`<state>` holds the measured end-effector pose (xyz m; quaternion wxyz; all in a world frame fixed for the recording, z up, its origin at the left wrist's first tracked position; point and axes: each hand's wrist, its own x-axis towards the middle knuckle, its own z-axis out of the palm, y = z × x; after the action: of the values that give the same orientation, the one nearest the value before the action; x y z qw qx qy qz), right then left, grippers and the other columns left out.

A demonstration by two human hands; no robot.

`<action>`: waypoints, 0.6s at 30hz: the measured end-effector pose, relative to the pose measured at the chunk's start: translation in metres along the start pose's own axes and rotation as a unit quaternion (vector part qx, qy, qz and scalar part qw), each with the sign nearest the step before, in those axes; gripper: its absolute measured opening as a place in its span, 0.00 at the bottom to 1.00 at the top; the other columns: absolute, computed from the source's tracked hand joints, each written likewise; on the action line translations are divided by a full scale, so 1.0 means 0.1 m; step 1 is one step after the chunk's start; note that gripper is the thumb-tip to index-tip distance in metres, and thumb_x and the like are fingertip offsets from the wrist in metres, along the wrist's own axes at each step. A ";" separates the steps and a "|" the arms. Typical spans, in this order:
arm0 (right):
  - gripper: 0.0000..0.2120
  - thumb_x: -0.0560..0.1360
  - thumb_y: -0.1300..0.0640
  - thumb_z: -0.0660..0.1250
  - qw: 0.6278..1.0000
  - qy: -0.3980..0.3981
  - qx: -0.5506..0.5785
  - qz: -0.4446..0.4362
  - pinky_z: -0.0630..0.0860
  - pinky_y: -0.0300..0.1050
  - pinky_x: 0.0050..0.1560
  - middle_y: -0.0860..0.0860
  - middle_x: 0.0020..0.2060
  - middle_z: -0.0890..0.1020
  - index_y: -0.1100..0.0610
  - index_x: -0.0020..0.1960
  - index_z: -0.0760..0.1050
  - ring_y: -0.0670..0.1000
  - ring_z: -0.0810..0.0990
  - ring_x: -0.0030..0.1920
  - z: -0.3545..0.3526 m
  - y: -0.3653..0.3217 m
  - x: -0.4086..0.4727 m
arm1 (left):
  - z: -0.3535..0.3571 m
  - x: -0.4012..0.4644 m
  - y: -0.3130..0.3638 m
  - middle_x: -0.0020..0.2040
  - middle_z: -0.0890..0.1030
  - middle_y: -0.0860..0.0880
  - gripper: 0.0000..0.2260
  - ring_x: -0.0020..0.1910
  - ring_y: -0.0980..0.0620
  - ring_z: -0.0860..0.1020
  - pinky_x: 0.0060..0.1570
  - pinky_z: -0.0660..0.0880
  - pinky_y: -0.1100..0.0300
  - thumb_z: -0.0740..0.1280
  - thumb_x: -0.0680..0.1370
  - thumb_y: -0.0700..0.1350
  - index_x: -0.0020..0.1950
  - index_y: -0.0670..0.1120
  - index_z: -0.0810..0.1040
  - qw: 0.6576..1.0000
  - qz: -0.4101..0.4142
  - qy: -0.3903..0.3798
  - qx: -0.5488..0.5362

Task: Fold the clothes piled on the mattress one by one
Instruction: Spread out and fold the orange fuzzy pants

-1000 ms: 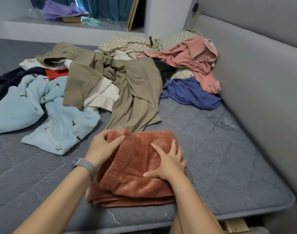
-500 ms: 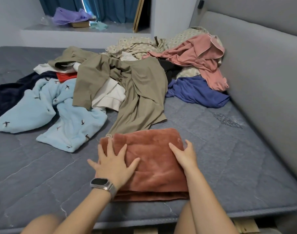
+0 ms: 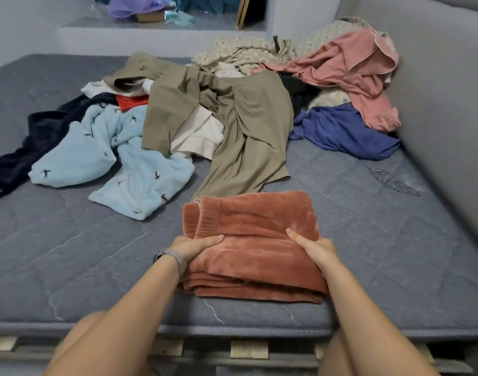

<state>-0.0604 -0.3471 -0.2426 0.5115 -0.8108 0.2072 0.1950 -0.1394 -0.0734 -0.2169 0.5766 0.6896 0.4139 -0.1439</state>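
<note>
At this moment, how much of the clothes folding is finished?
Done: the rust-coloured garment lies folded in layers near the mattress edge. In hand: the left hand and right hand grip its two sides. Left: the olive garment, light blue fleece, pink top and blue garment remain unfolded.

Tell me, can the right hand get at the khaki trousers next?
Probably yes: the khaki trousers lie uncovered just beyond the folded rust garment, but the right hand must first let go of it.
</note>
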 end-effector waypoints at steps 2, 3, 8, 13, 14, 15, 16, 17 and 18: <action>0.47 0.41 0.25 0.76 1.000 0.004 0.010 -0.002 0.79 0.51 0.58 0.52 0.44 0.85 0.57 0.49 0.82 0.54 0.84 0.48 -0.01 0.06 0.05 | 0.00 0.10 0.04 0.61 0.78 0.43 0.51 0.56 0.44 0.78 0.61 0.74 0.50 0.83 0.49 0.61 0.66 0.41 0.73 1.000 -0.011 -0.020 0.008; 0.46 0.43 0.26 0.76 1.000 0.004 0.016 -0.001 0.78 0.51 0.58 0.52 0.44 0.85 0.58 0.50 0.82 0.54 0.84 0.47 -0.02 0.08 0.08 | 0.00 0.16 0.06 0.62 0.78 0.43 0.52 0.58 0.44 0.78 0.63 0.73 0.49 0.83 0.48 0.62 0.67 0.42 0.73 1.000 -0.008 -0.027 0.011; 0.61 0.36 0.24 0.75 1.000 -0.014 0.006 0.026 0.77 0.52 0.61 0.55 0.51 0.84 0.63 0.59 0.79 0.55 0.83 0.52 0.00 0.06 0.32 | 0.00 0.47 0.11 0.62 0.79 0.47 0.54 0.60 0.47 0.77 0.68 0.68 0.51 0.81 0.41 0.67 0.64 0.45 0.77 0.996 -0.020 -0.083 -0.002; 0.54 0.42 0.30 0.79 0.994 -0.089 -0.026 0.053 0.78 0.50 0.57 0.56 0.51 0.84 0.60 0.61 0.78 0.55 0.83 0.51 -0.12 -0.11 0.23 | -0.05 0.67 0.14 0.58 0.82 0.46 0.49 0.56 0.46 0.81 0.65 0.72 0.50 0.83 0.47 0.64 0.64 0.47 0.76 0.984 -0.085 -0.144 -0.054; 0.50 0.45 0.32 0.80 0.989 -0.129 -0.014 0.068 0.79 0.48 0.54 0.54 0.50 0.85 0.58 0.61 0.78 0.54 0.84 0.50 -0.16 -0.14 0.18 | -0.05 0.66 0.12 0.56 0.83 0.45 0.48 0.54 0.46 0.82 0.62 0.74 0.49 0.84 0.47 0.62 0.63 0.46 0.76 0.983 -0.091 -0.144 -0.065; 0.47 0.48 0.35 0.81 0.981 -0.175 0.006 0.087 0.79 0.46 0.51 0.53 0.49 0.86 0.56 0.62 0.78 0.53 0.85 0.49 -0.21 -0.19 0.12 | -0.07 0.61 0.11 0.55 0.83 0.45 0.47 0.53 0.45 0.82 0.60 0.76 0.48 0.85 0.47 0.60 0.63 0.46 0.77 0.983 -0.096 -0.138 -0.070; 0.45 0.50 0.38 0.82 0.971 -0.214 0.027 0.103 0.79 0.45 0.50 0.53 0.49 0.86 0.54 0.63 0.77 0.53 0.85 0.49 -0.26 -0.27 0.05 | -0.10 0.51 0.13 0.55 0.83 0.44 0.46 0.52 0.45 0.83 0.58 0.77 0.47 0.85 0.48 0.58 0.63 0.45 0.77 0.981 -0.100 -0.141 -0.083; 0.43 0.53 0.40 0.82 0.964 -0.237 0.049 0.111 0.79 0.45 0.50 0.52 0.51 0.86 0.53 0.64 0.75 0.52 0.85 0.51 -0.28 -0.38 -0.03 | -0.15 0.40 0.18 0.54 0.84 0.44 0.44 0.52 0.44 0.83 0.57 0.77 0.46 0.86 0.50 0.55 0.63 0.45 0.77 0.978 -0.104 -0.150 -0.101; 0.41 0.57 0.43 0.83 0.960 -0.249 0.069 0.105 0.79 0.45 0.50 0.52 0.52 0.85 0.53 0.66 0.74 0.52 0.85 0.52 -0.30 -0.51 -0.09 | -0.22 0.29 0.27 0.54 0.84 0.44 0.42 0.52 0.44 0.83 0.57 0.77 0.46 0.86 0.51 0.53 0.62 0.45 0.78 0.975 -0.104 -0.160 -0.117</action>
<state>-0.0377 -0.3531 -0.1872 0.5780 -0.6731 0.1700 0.4290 -0.1081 -0.0413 -0.2120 0.6938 0.5388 0.3995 -0.2621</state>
